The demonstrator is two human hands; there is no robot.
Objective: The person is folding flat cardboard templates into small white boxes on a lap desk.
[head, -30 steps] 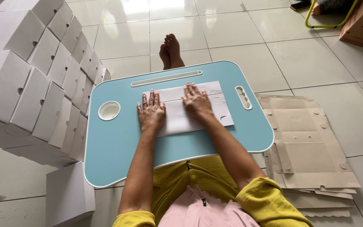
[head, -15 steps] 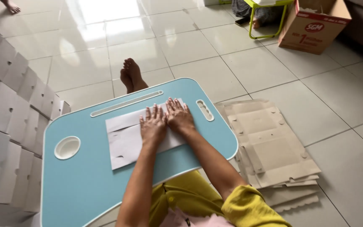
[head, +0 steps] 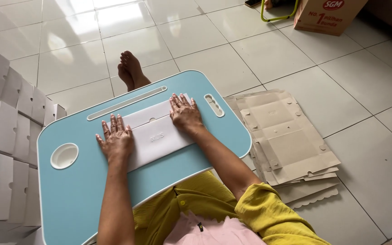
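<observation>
A flat white cardboard box blank (head: 156, 138) lies on a light blue lap table (head: 82, 190) over my legs. My left hand (head: 115, 141) presses flat on the blank's left part, fingers spread. My right hand (head: 184, 113) presses flat on its right end, near the table's oval slot (head: 214, 105). Neither hand grips anything; both palms rest on the cardboard.
A stack of flat brown-backed box blanks (head: 283, 140) lies on the tiled floor to the right. Folded white boxes (head: 5, 136) are piled at the left. My bare feet (head: 131, 70) stick out beyond the table. A cardboard carton (head: 327, 16) stands far right. A round cup recess (head: 64, 155) sits in the table.
My hands have moved apart along the blank: the left slid to its left part, the right to its right end. The camera view has shifted too.
</observation>
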